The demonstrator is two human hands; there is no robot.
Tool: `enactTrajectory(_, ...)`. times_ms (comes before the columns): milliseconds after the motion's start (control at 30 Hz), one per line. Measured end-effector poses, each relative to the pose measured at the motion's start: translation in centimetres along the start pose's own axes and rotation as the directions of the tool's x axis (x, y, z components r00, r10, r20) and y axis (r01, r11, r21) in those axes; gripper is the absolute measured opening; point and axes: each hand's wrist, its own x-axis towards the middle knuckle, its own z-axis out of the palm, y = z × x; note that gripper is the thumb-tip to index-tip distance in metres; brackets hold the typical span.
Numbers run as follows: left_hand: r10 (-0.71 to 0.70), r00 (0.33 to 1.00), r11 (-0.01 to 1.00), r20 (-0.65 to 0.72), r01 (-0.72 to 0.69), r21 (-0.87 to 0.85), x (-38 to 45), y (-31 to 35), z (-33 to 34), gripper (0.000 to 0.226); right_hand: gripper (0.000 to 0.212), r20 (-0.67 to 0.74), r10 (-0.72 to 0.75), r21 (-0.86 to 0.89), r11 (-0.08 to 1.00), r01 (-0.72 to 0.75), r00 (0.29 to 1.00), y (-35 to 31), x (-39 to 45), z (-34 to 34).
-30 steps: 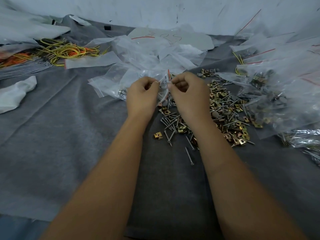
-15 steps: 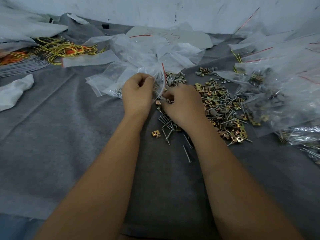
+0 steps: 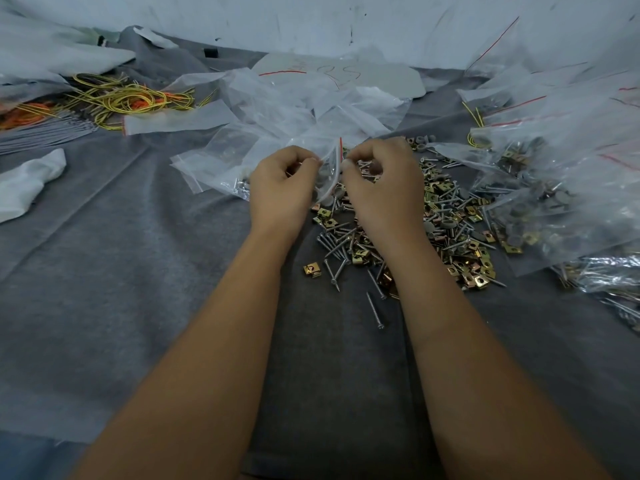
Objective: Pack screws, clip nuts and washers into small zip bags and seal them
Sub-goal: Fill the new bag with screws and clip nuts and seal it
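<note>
A grey cloth (image 3: pixel 104 271) is covering the work surface, and a pale wall is closing off its far edge. Filled bags (image 3: pixel 554 174) are lying heaped along the right edge of the cloth. Empty bags (image 3: pixel 277 109) are lying piled near the far edge at the middle, and yellow wire (image 3: pixel 128 98) is lying coiled toward the far left corner. A loose pile (image 3: pixel 446 230) of screws, clip nuts and washers is lying right of centre, reaching up to the filled bags.

The left hand (image 3: pixel 280 188) and the right hand (image 3: pixel 381 188) are working at the centre of the cloth, just above the near side of the pile. Both hands are curled, each pinching one side of the mouth of a small zip bag (image 3: pixel 329 174) between thumb and fingers. The bag is hanging between them, its red-lined mouth uppermost. Grey washers are showing through the film; whether screws and clip nuts are inside cannot be told.

The step in hand is judged to be sealing or parting the zip strip; which one cannot be told. To seal well, align both lips of the strip, keep the contents below it, and run the pinch along the full width. A screw point caught in the strip would likely leave a gap.
</note>
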Motion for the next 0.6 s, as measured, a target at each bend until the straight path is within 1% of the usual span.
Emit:
enactTrajectory(100, 0.017, 0.998, 0.997, 0.054, -0.013, -0.072, -0.2, 0.3, 0.0, 0.020, 0.005, 0.053, -0.066, -0.020, 0.998, 0.068, 0.996, 0.2, -0.2, 0.3)
enactTrajectory(167, 0.015, 0.998, 0.994, 0.068, -0.008, -0.110, -0.2, 0.4, 0.1, 0.021, 0.014, 0.112, -0.088, -0.089, 0.991, 0.098, 0.990, 0.7, -0.3, 0.6)
enactTrajectory(200, 0.005, 0.998, 0.992, 0.067, 0.003, -0.124, -0.1, 0.4, 0.0, 0.021, 0.019, 0.136, -0.076, -0.093, 0.992, 0.089, 0.988, 0.9, -0.3, 0.6)
enactTrajectory(267, -0.022, 0.998, 0.988, 0.064, 0.031, -0.152, 0.1, 0.4, -0.1, 0.022, 0.023, 0.177, -0.026, -0.023, 0.999, 0.031, 0.984, 0.9, -0.1, 0.5)
enactTrajectory(300, -0.025, 0.998, 0.985, 0.064, 0.036, -0.167, 0.2, 0.5, -0.1, 0.021, 0.025, 0.204, -0.028, 0.002, 1.000, 0.028, 0.979, 0.9, 0.0, 0.3)
enactTrajectory(333, -0.025, 0.997, 0.981, 0.071, 0.038, -0.189, 0.1, 0.6, -0.2, 0.021, 0.027, 0.228, -0.054, -0.005, 0.998, 0.057, 0.972, 1.0, 0.0, 0.1)
enactTrajectory(367, -0.027, 0.996, 0.976, 0.080, 0.044, -0.212, 0.2, 0.7, -0.3, 0.021, 0.027, 0.251, -0.094, -0.048, 0.993, 0.109, 0.963, 1.2, -0.1, -0.1)
enactTrajectory(400, -0.029, 0.995, 0.970, 0.096, 0.052, -0.237, 0.1, 0.8, -0.5, 0.021, 0.022, 0.267, -0.127, -0.098, 0.982, 0.158, 0.955, 1.4, -0.1, -0.1)
enactTrajectory(433, -0.025, 0.993, 0.965, 0.118, 0.055, -0.257, 0.0, 0.8, -0.7, 0.021, 0.014, 0.271, -0.133, -0.131, 0.976, 0.174, 0.953, 1.5, -0.1, -0.1)
enactTrajectory(467, -0.013, 0.989, 0.963, 0.148, 0.052, -0.265, -0.1, 0.9, -0.8, 0.021, 0.009, 0.265, -0.114, -0.136, 0.979, 0.154, 0.957, 1.5, -0.1, -0.1)
enactTrajectory(533, 0.026, 0.982, 0.968, 0.188, 0.023, -0.251, -0.3, 1.0, -1.0, 0.018, 0.010, 0.250, -0.051, -0.088, 0.993, 0.075, 0.967, 1.3, 0.0, -0.1)
enactTrajectory(567, 0.023, 0.980, 0.963, 0.196, 0.031, -0.269, -0.3, 1.1, -1.1, 0.017, 0.010, 0.237, -0.013, -0.063, 0.998, 0.029, 0.971, 1.3, 0.2, -0.2)
enactTrajectory(600, -0.003, 0.978, 0.948, 0.210, 0.070, -0.311, -0.4, 1.3, -1.0, 0.020, 0.012, 0.222, 0.020, -0.038, 0.999, -0.012, 0.975, 1.3, 0.4, -0.4)
